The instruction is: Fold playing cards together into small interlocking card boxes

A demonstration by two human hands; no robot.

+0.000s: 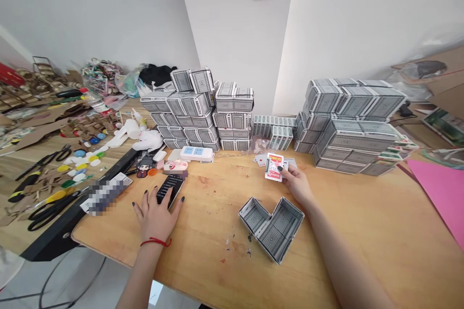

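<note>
My left hand (pixel 156 215) lies flat on the wooden table (pixel 362 241) with fingers spread, its fingertips resting on a black phone (pixel 170 188). A red string is tied round that wrist. My right hand (pixel 297 184) reaches forward and grips a pack of playing cards (pixel 274 167) with a red and white face, held upright just above the table. Loose cards (pixel 260 159) lie behind the pack. Between my forearms sits an open grey patterned box (pixel 271 227), its two halves spread apart and empty.
Stacks of grey patterned card boxes (pixel 197 113) stand at the back middle, and more boxes (pixel 348 125) at the back right. A white power strip (pixel 196 153) lies near the phone. Scissors (pixel 47 210), bottle caps and cardboard scraps cover the left side. Pink paper (pixel 440 193) lies far right.
</note>
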